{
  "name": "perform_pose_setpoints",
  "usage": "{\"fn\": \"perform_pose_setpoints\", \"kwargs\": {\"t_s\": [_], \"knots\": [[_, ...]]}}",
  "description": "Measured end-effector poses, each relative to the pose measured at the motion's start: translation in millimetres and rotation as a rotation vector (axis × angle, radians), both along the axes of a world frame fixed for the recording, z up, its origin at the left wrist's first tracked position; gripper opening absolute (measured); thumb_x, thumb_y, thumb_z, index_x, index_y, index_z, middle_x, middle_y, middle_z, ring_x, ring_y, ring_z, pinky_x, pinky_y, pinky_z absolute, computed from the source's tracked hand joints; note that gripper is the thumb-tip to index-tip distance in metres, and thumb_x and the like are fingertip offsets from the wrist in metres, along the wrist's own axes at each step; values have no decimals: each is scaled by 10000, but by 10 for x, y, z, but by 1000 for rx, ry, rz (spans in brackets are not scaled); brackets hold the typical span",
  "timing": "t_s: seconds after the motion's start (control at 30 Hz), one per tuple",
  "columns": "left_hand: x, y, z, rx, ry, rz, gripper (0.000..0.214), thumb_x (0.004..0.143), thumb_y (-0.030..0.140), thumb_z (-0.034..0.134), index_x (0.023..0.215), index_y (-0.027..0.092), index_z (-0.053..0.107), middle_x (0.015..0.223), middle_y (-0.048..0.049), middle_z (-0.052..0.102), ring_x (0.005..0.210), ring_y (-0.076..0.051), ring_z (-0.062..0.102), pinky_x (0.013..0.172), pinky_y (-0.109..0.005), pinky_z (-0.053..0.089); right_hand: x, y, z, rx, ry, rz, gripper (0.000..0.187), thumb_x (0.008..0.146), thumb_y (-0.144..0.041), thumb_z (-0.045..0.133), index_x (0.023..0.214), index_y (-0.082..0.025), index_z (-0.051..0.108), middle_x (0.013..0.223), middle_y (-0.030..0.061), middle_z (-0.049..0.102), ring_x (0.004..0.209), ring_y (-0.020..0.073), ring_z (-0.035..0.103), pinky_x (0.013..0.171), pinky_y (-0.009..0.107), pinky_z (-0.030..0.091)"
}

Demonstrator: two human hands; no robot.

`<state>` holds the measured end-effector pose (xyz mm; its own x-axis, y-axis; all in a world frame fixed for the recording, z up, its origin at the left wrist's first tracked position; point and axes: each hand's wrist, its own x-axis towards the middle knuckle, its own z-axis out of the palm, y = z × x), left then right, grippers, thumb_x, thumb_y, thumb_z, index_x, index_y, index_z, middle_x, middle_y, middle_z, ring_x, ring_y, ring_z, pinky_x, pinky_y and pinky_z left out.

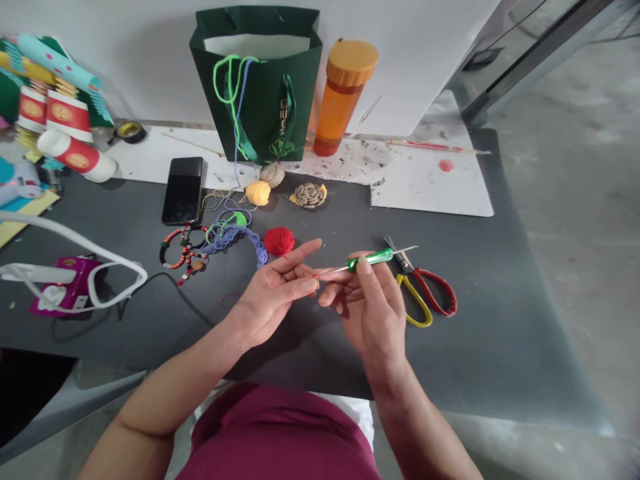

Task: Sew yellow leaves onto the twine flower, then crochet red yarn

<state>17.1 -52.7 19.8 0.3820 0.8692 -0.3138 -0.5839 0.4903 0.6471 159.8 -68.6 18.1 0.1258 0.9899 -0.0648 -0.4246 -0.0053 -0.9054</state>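
Observation:
My right hand (pixel 377 310) is closed around the green handle of a crochet hook (pixel 373 259), whose thin metal shaft points left. At that end my left hand (pixel 273 293) pinches a bit of red yarn (pixel 315 275) between thumb and fingers, with the index finger stretched out. The hook tip meets the yarn there, but the stitch is too small to make out. Just beyond my left hand lies a red yarn ball (pixel 279 241). Scissors (pixel 417 280) with red and yellow handles rest on the table to the right of my right hand.
Blue crocheted yarn (pixel 233 240), a beaded bracelet (pixel 183 248), a phone (pixel 183 191) and a yellow yarn ball (pixel 258 193) lie left of centre. Behind stand a green paper bag (pixel 260 100) and an orange bottle (pixel 343 100). A white lamp arm (pixel 100 250) curves over the left side.

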Motion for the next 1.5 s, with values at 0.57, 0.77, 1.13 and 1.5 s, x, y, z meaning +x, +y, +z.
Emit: {"fn": "perform_pose_setpoints", "kwargs": {"t_s": [0.57,0.77,1.13,1.5], "knots": [[24,-28,36,23,92,143,729,694,222,910,1375,293,661,717,66,684,682,-78,613,718,-221,491,3,-77,-98,667,-725,-161,305,913,-49,668,1127,-261,717,1110,64,821,893,197,793,709,347,638],[16,-14,50,-27,17,52,743,687,229,915,1383,271,656,708,57,714,692,-90,637,794,-260,511,0,-115,-120,481,-605,-209,207,964,-122,629,1102,-262,695,934,18,816,755,175,781,653,331,628],[3,18,42,-19,21,30,433,678,246,918,1097,275,812,757,32,701,685,-93,575,773,-292,465,3,6,-66,146,-176,-41,142,1040,-383,499,973,-262,526,698,-17,765,480,153,693,427,257,485],[-1,-85,93,251,376,199,465,720,233,885,1173,290,794,929,-28,769,910,-200,665,882,-342,523,-16,-57,-118,212,-245,-70,93,987,-336,641,990,-247,668,862,-1,806,590,125,717,526,253,554]]}}
